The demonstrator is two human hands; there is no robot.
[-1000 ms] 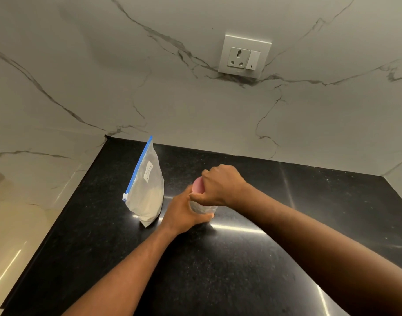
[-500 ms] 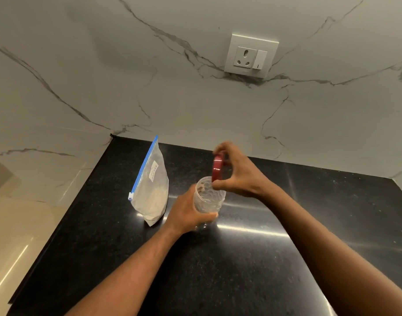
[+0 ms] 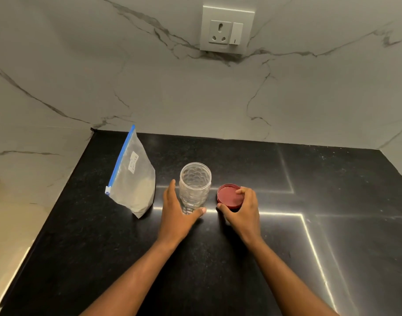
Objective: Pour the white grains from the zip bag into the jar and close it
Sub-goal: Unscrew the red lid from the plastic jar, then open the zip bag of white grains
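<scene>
A clear dimpled plastic jar [image 3: 195, 183] stands upright and open on the black counter [image 3: 218, 258], and it looks empty. My left hand [image 3: 176, 215] wraps around its lower part from the left. Just right of the jar the red lid [image 3: 229, 197] lies flat on the counter, with my right hand [image 3: 242, 212] gripping its near right rim. A zip bag [image 3: 135, 179] with a blue zip strip and white grains in its lower half stands upright, zipped, to the left of the jar.
A marble wall rises behind the counter and along its left side. A wall socket with a switch [image 3: 226, 30] sits high on the back wall. The counter's left edge [image 3: 47, 224] drops off beside the bag.
My right hand twisted the red lid off the jar, lifted it, and has set it down on the counter to the jar's right. My left hand stays on the jar.
</scene>
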